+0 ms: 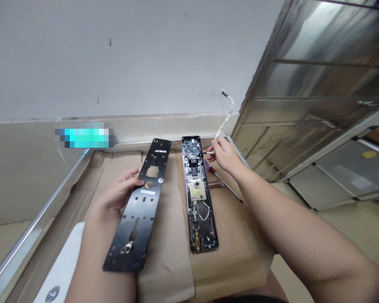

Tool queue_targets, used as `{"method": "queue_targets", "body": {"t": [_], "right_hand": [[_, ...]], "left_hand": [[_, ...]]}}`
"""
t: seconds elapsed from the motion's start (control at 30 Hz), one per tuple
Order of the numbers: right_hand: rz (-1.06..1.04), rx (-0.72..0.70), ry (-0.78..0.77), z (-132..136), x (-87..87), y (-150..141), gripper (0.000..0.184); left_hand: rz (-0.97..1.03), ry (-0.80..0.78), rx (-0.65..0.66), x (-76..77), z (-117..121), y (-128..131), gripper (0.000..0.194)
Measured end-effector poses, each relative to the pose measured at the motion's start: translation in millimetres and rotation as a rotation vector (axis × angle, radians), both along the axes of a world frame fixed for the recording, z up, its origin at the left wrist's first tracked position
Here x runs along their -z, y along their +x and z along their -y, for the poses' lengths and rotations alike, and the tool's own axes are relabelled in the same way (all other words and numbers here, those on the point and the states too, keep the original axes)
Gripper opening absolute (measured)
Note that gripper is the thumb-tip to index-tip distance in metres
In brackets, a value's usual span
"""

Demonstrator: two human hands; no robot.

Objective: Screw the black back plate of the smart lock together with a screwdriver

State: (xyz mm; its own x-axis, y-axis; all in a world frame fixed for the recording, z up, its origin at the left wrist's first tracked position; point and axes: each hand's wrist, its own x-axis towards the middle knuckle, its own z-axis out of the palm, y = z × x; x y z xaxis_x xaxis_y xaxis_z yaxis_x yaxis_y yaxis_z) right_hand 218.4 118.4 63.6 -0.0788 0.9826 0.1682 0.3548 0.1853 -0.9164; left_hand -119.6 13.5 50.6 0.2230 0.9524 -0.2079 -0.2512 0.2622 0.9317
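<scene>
My left hand [121,191] grips the edge of a long black back plate [145,206], held tilted above the cardboard; it has a square cutout, several holes and a keyhole slot. An opened smart lock housing [212,227] lies to its right, showing a circuit board [192,148], a square metal plate [197,191] and a brass cylinder [197,240]. At the housing's upper right, my right hand [224,155] pinches a white wrapped cable [230,112]. The cable's dark connector end sticks up beyond the fingers, and its other end runs toward the circuit board.
A screwdriver [225,185] lies right of the housing, near a small flat piece [216,184]. Brown cardboard [167,252] covers the worktable. A white panel [61,267] sits at the lower left. The wall [129,59] closes off the back, and metal cabinets [303,84] stand at right.
</scene>
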Motion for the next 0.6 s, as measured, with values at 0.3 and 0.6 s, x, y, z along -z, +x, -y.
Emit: {"method": "queue_targets", "body": {"t": [0.3, 0.6], "right_hand": [[0.038, -0.032, 0.046, 3.5, -0.7, -2.1, 0.025], [0.038, -0.049, 0.037, 6.7, -5.6, -3.1, 0.024]], "left_hand": [[-0.294, -0.199, 0.081, 20.5, -5.2, -8.8, 0.055], [-0.433, -0.220, 0.007, 44.4, -18.3, -9.4, 0.060]]}}
